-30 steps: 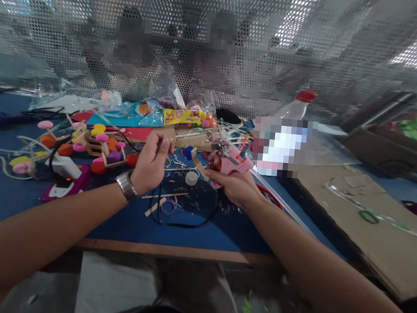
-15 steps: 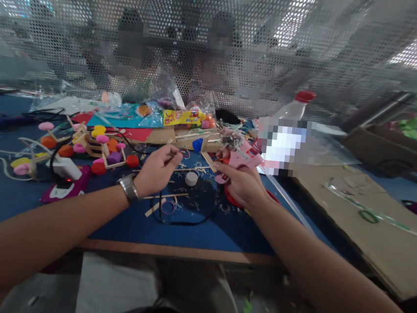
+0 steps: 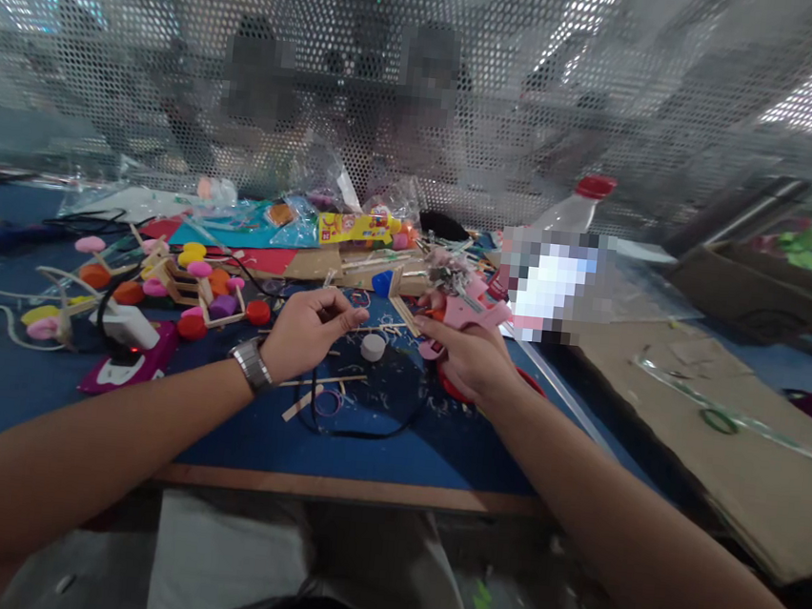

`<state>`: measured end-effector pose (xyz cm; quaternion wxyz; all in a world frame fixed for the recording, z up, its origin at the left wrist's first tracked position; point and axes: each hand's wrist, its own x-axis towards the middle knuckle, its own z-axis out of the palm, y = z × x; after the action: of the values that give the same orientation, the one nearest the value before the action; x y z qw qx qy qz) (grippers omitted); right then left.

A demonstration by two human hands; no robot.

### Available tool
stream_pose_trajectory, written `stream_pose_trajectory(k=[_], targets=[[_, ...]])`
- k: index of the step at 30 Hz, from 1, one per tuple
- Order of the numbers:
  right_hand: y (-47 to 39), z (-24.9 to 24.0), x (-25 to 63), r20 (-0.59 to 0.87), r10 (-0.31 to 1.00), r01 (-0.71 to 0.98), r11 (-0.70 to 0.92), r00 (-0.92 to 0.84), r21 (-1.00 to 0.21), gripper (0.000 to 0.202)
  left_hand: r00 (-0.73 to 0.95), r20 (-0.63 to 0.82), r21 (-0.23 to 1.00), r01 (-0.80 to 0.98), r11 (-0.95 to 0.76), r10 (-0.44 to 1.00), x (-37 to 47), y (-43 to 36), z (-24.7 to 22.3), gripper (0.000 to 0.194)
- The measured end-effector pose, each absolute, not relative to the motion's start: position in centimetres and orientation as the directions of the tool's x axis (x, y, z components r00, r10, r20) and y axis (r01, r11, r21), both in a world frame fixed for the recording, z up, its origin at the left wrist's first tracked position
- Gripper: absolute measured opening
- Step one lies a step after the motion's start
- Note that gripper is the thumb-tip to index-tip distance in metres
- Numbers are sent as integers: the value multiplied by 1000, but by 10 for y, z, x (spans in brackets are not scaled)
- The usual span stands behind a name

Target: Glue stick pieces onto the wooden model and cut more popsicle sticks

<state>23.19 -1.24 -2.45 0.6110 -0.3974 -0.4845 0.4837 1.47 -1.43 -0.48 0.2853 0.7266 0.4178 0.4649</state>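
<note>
Over the middle of the blue worktop (image 3: 220, 445), your left hand (image 3: 308, 333) is curled, thumb and forefinger drawn narrowly together and pointing right; whether anything thin sits between them you cannot tell from here. A second ago it was more upright, with loosely folded fingers; now it has come lower and reaches toward your right hand (image 3: 474, 357). That one is wrapped around a pink plastic glue gun (image 3: 481, 315), and its thumb and fingers also pinch a small piece made of pale wooden sticks (image 3: 403, 314), with a rounded blue part (image 3: 382, 283) at the far end. Since the first frame, you have shifted this piece and the glue gun slightly right; against half a second ago they hardly differ.

Between your hands lies a small white round cap (image 3: 373, 346), and nearer you are loose flat wooden sticks (image 3: 302, 404), a thin purple ring (image 3: 329, 402) and a loop of black cable (image 3: 365, 435). To your left stand wooden-stick frames with coloured round pieces (image 3: 195, 299), beside a purple-and-white power strip (image 3: 131, 364). Farther right, past a clear bottle with a red cap (image 3: 595, 189), lies flat brown cardboard (image 3: 734, 480).
</note>
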Motion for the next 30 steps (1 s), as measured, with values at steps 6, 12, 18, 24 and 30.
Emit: stream_pose_trajectory(k=[6,12,18,24,30], targets=[[-12,-26,232,214,976,-219,217,38,-951,38,181,480,795,324,-513,858,14,-12,-7,25],[-11,-27,232,216,975,-228,220,41,-948,39,179,481,812,278,-513,858,15,-13,-6,19],[-11,-29,233,222,974,-208,227,46,-951,40,150,444,850,241,-468,884,15,-12,-7,19],[-11,-28,233,209,977,-194,213,43,-957,40,156,427,880,156,-449,891,17,-13,-6,26],[-13,-24,233,195,980,-185,197,28,-963,40,194,415,892,106,-440,889,18,-12,-7,26]])
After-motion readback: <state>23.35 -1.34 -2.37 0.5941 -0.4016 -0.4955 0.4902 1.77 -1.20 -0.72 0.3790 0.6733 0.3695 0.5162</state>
